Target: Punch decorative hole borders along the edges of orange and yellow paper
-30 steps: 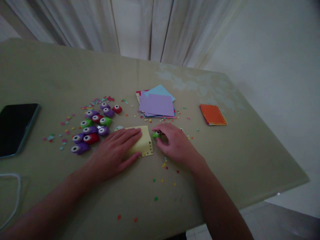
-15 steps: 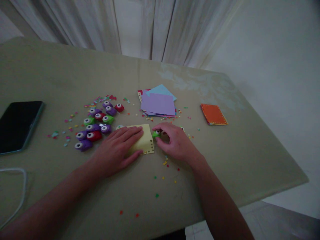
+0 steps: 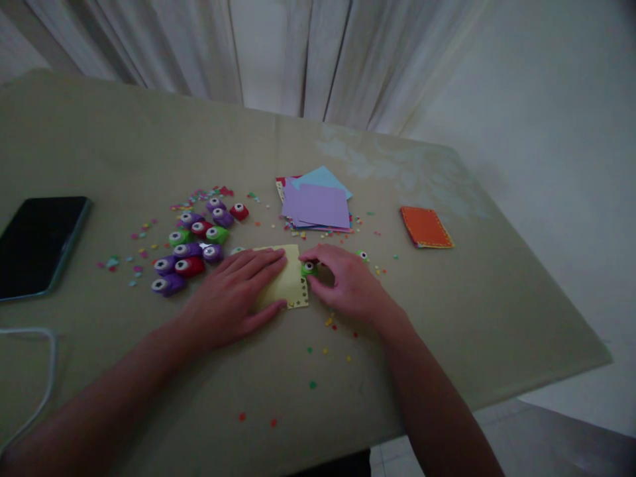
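Note:
My left hand [image 3: 248, 285] lies flat, fingers stretched out, across a pale yellow sheet of paper [image 3: 284, 275] and presses it to the table. Small punched holes run along the sheet's lower and right edges. At the right edge, my right hand [image 3: 342, 278] pinches a small green craft punch [image 3: 309, 267] between thumb and fingers. The punch meets the paper's edge, though I cannot tell how far the paper sits inside it. A second green craft punch [image 3: 363, 256] stands just behind my right hand, partly hidden by it.
Several purple, red and green craft punches [image 3: 189, 249] cluster at left. Behind the paper lies a pile of coloured sheets [image 3: 322, 205], with an orange square [image 3: 427, 227] farther right. Paper confetti [image 3: 313, 384] is scattered around. A dark-screened tablet [image 3: 42, 245] and white cable [image 3: 52, 358] lie far left.
The green craft punch in my right hand has shifted slightly left, onto the paper's right edge. My left hand keeps its place on the sheet. The whole view has tilted a little.

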The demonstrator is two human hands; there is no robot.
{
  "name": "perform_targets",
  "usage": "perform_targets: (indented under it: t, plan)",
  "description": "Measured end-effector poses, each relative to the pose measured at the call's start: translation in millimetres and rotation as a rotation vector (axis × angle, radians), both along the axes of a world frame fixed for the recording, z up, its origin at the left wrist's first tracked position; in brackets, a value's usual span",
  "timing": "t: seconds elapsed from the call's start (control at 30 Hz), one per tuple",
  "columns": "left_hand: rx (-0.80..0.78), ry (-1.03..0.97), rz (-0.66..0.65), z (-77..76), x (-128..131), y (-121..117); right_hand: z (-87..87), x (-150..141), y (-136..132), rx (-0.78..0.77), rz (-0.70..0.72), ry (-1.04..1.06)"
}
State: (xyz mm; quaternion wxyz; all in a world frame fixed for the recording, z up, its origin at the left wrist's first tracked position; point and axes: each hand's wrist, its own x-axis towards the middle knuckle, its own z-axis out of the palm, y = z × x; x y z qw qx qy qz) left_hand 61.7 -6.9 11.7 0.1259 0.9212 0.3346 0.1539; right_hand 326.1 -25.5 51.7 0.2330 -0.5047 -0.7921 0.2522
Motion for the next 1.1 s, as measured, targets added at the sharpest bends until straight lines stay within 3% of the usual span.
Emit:
perform_targets:
  t: [0.73, 1.1]
  plan:
    - [0.011, 0.062, 0.005, -1.1, 0.0, -2.1, -1.4, 8.2, 1.4, -0.071, 0.041, 0.054]
    - [0.027, 0.09, -0.005, 0.2, -0.6, -1.0, -4.1, 6.4, 4.8, -0.008, 0.078, 0.101]
